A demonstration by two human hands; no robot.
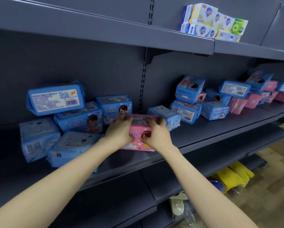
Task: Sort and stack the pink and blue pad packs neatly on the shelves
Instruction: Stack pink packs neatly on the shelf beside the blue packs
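Pink pad pack (138,137) gripped on the shelf (203,134): left hand (119,130) and right hand (156,134) fingers curled round it, blue packs (78,119) just left.

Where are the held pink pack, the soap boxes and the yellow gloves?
pink pack (138,137): head view, front face between the hands.
soap boxes (203,14): head view, top box's front.
yellow gloves (230,178): head view, glove body.

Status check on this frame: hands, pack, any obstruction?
Left hand and right hand both gripping pink pack on middle shelf. Blue packs crowd its left side. Pink packs far right, unsorted.
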